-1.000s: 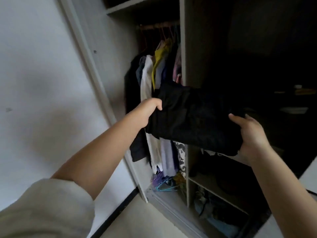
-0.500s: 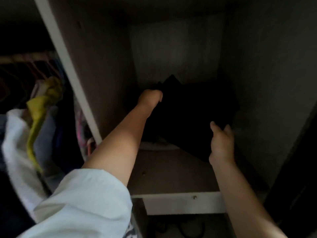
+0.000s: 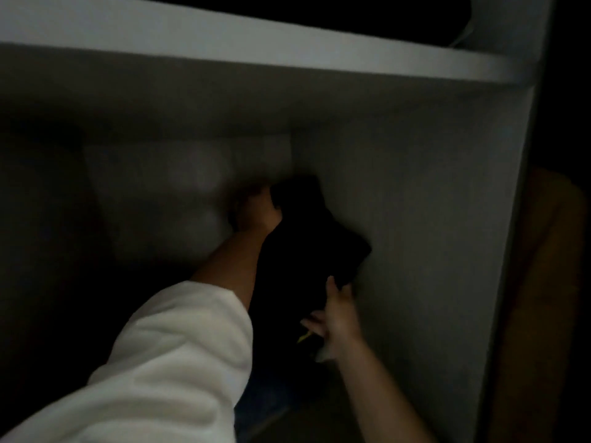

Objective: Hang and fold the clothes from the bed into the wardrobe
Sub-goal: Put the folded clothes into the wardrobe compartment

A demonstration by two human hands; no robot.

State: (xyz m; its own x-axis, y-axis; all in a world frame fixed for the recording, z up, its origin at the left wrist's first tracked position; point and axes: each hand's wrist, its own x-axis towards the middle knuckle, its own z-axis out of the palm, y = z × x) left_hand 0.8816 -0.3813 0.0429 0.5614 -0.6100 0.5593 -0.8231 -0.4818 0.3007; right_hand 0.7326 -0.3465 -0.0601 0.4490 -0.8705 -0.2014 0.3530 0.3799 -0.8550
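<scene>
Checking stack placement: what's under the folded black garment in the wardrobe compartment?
Cannot tell. The folded black garment lies against the grey right side panel, left hand at its far end, right hand at its near edge. A small yellow bit shows there; the rest is covered and dark.

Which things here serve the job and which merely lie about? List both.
In the job: folded black garment; left hand at its far end; right hand at its near end; wardrobe side panel.
Lying about: shelf board above; white sleeve.
</scene>
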